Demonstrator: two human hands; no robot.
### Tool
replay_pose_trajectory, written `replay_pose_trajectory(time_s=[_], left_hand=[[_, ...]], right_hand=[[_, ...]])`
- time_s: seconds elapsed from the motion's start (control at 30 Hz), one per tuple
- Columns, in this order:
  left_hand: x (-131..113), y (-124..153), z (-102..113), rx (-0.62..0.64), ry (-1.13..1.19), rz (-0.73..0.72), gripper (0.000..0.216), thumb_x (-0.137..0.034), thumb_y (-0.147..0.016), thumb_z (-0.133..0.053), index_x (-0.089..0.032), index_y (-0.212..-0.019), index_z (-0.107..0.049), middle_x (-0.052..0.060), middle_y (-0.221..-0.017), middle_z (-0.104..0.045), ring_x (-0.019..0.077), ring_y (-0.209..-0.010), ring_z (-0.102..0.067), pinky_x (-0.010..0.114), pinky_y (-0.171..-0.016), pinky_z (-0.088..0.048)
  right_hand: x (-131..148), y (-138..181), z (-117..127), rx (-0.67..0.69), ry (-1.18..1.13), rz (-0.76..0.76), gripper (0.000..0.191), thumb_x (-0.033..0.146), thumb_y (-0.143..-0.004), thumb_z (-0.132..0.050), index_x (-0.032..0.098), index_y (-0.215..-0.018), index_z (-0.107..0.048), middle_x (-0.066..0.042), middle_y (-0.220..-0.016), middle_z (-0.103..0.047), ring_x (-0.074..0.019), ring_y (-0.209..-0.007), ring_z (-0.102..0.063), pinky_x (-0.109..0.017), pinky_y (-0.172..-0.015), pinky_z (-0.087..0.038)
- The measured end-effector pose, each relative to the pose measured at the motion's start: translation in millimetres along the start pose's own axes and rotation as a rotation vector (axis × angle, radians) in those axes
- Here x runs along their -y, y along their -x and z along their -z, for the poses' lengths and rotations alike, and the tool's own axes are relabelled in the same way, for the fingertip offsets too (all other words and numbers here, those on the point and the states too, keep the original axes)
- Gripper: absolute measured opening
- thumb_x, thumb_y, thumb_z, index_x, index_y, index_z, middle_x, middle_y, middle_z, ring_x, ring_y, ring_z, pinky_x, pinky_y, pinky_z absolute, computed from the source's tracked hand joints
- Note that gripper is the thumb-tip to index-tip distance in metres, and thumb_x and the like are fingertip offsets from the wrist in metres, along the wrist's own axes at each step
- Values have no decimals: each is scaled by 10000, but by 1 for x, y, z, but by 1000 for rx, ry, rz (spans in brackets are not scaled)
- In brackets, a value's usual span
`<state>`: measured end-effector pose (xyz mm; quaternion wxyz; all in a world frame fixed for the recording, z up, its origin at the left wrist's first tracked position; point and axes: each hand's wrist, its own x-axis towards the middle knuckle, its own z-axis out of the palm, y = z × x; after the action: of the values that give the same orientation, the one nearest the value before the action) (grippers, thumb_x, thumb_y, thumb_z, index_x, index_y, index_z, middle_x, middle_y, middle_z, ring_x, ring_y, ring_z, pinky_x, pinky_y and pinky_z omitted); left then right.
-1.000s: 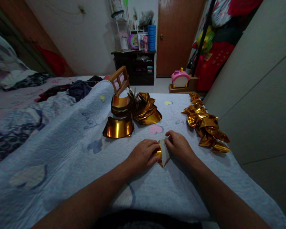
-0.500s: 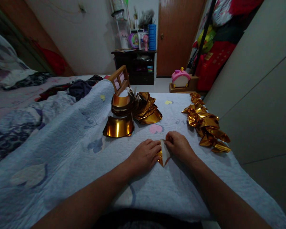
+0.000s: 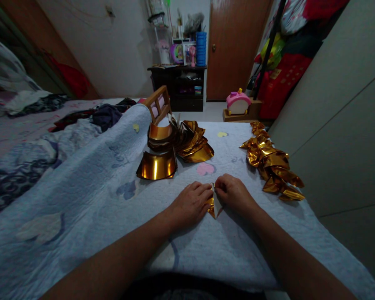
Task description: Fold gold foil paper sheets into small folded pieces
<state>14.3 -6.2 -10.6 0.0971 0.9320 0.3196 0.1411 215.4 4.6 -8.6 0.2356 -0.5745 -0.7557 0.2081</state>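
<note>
A small sheet of gold foil paper (image 3: 211, 209), gold on one face and pale on the other, lies partly folded on the blue quilted cover, its pointed end toward me. My left hand (image 3: 192, 203) rests flat on its left part, fingers stretched out and pressing it down. With thumb and fingertips together, my right hand (image 3: 233, 191) pinches the right edge near the top. The fingers hide much of the sheet. Beyond my hands sits a fanned stack of flat gold foil sheets (image 3: 158, 166). To the right lies a row of folded gold foil pieces (image 3: 270, 160).
The blue quilted cover (image 3: 112, 233) has printed hearts and rises in a ridge on the left. Bedding and clothes (image 3: 106, 116) lie past it. A wooden frame (image 3: 158, 102) stands behind the stack. A pale cabinet (image 3: 340, 137) closes off the right side.
My right hand has moved slightly left with the edge of the foil paper, so less of the pale face shows. My left hand stays in place.
</note>
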Motion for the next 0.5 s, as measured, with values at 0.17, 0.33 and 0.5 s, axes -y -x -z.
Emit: replay_pose_trajectory(time_s=[0.17,0.33,0.5], left_hand=[[-1,0,2,9,13,11,295,-237,-983,-536,-161,-1263,-585,101,-1352,-614,269,-1180,-533,434,-1048,-461],[-2,-1,3,18,21,14,287,-236,-984,-529,-147,-1251,-589,113,-1351,-614,281,-1172,-531,444,-1026,-469],[0,1,-1,-3,34,16,290,-231,-974,-540,-179,-1256,-586,100,-1354,-615,274,-1187,-534,449,-1018,-473]], right_hand=[[1,0,2,51,8,8,149,90,-827,-578,183,-774,-682,-32,-816,-599,-158,-761,-558,-271,-708,-395],[0,0,2,74,30,38,184,72,-830,-556,175,-779,-700,-47,-822,-613,-170,-785,-573,-280,-721,-404],[1,0,1,63,4,34,177,90,-835,-582,191,-756,-705,-51,-824,-622,-175,-776,-583,-285,-719,-417]])
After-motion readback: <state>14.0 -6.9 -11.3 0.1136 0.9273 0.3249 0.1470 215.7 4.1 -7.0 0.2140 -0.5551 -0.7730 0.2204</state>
